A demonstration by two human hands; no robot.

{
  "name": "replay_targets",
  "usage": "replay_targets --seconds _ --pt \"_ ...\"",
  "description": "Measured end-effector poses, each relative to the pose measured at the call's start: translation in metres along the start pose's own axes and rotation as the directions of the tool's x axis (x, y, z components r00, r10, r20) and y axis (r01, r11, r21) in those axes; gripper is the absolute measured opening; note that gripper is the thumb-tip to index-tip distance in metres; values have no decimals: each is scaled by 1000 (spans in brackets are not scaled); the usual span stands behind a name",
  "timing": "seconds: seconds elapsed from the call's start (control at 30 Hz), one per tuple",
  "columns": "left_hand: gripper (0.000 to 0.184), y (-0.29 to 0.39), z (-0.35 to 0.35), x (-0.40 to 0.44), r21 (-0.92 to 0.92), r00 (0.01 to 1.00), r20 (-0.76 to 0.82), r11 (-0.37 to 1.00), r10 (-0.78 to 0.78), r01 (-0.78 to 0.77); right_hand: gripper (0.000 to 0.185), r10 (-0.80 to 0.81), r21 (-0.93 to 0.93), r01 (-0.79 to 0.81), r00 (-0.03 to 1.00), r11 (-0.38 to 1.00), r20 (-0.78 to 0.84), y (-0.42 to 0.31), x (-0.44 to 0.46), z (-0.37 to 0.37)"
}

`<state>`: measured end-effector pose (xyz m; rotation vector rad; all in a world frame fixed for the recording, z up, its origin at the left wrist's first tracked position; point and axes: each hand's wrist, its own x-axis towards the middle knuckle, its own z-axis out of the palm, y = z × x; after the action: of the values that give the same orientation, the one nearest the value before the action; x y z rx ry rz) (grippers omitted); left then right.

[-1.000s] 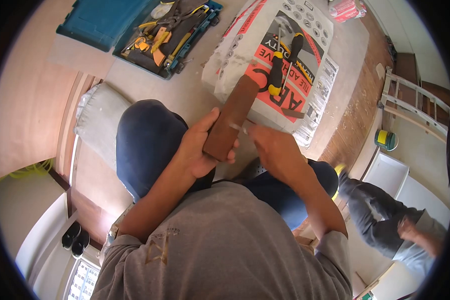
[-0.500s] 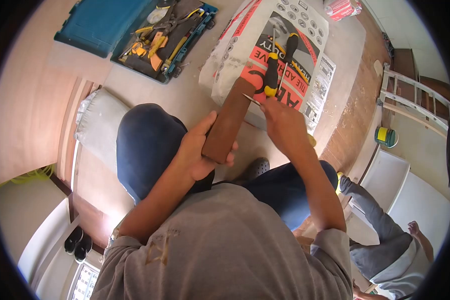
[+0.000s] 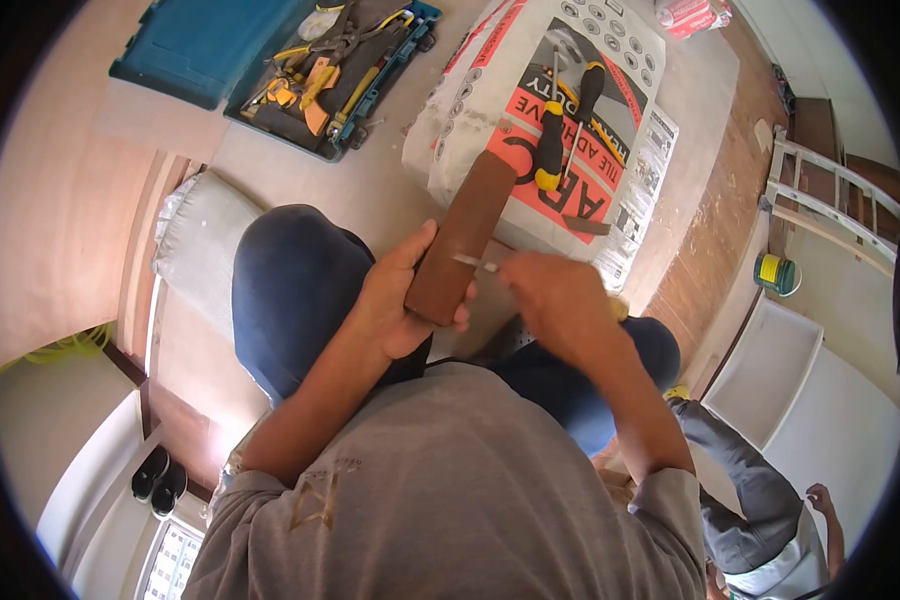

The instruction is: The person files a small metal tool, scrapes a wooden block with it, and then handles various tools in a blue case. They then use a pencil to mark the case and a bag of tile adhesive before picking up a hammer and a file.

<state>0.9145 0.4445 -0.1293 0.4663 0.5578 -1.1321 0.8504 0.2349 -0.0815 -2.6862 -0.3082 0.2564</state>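
Observation:
A long reddish-brown block [image 3: 467,235] lies tilted in my left hand [image 3: 400,295], its far end over the edge of the tile adhesive bag [image 3: 530,215]. My left fingers and thumb wrap round its near half. My right hand [image 3: 550,295] is closed on a slim metal tool [image 3: 478,263], whose blurred tip is at the block's face; a pale yellow handle end shows behind the hand. Two black and yellow screwdrivers [image 3: 549,150] rest on the bag, with a small brown strip [image 3: 585,225] near them.
An open teal toolbox [image 3: 335,150] with pliers and other tools stands at the upper left. A grey-white sack [image 3: 205,225] is beside my left knee. At the right are a ladder [image 3: 835,170], a green bucket [image 3: 773,271], a white tray [image 3: 767,372] and another person [image 3: 745,480].
My right hand has moved down with the tool, from the block's upper part to its lower half. My left hand still holds the block. The other person has shifted downward at the right.

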Motion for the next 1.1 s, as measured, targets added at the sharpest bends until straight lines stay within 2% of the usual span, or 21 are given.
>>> replay_targets --seconds 0.03,0.07,0.13,0.27,0.4,0.47,0.6,0.67,0.7,0.73,0.8,0.83,0.87,0.93,0.97,1.0,1.03,1.07,1.1 --pt "45 0 2 -1 0 999 -22 1000 -23 23 9 -2 -71 -6 994 997 -109 16 0 3" --pt "45 1 5 0 6 998 -37 999 -41 41 9 1 -76 -10 993 997 -116 24 7 6" --pt "45 3 3 3 11 1000 -2 1000 -28 28 8 112 -39 -122 975 992 -191 36 22 5" --pt "45 0 6 0 -10 1000 -25 1000 -5 4 6 113 16 -112 962 994 -248 29 26 4" --pt "45 0 3 1 -4 1000 2 1000 -14 14 8 91 -43 -106 959 993 -267 28 27 1" --pt "44 0 3 2 -28 1000 -3 1000 0 0 9 -42 -108 23 983 994 -177 30 21 9" --pt "45 -1 4 -1 -39 998 -59 999 1 -3 6 -72 33 77 989 996 -128 12 4 7" --pt "45 3 4 -1 -20 1000 5 999 -26 26 8 168 40 -163 959 986 -226 36 20 6" --pt "45 3 4 1 -16 1000 12 1000 -21 21 8 209 85 -194 949 977 -237 35 27 5" --pt "44 1 3 1 -7 1000 16 1000 -3 3 8 204 83 -190 949 978 -238 30 28 9" --pt "44 -3 -2 1 -4 1000 6 1000 15 -15 7 63 -12 -67 977 998 -205 14 16 21" --pt "44 -4 -2 2 -37 1000 -9 999 0 0 6 -25 -26 22 994 999 -105 1 4 15" --pt "44 -3 -2 3 -70 1000 -25 998 -4 2 6 -46 -21 44 993 999 -105 5 -1 13" --pt "47 -8 -1 3 -23 997 -69 999 21 -22 5 -102 21 110 966 994 -237 24 5 9" --pt "49 -6 0 5 25 996 -93 1000 17 -15 5 23 22 -18 970 1000 -241 30 15 6" --pt "49 -1 -2 5 47 993 -84 996 79 -75 4 148 21 -148 958 989 -245 33 26 3" --pt "49 -1 -6 5 28 1000 -13 999 21 -21 4 116 -17 -128 943 992 -313 32 30 13" --pt "48 -2 -8 3 7 997 52 999 -53 53 5 84 -58 -97 978 994 -192 30 26 20" --pt "48 -2 -8 2 7 998 47 999 -31 31 5 -12 -62 2 988 998 -155 13 19 19"
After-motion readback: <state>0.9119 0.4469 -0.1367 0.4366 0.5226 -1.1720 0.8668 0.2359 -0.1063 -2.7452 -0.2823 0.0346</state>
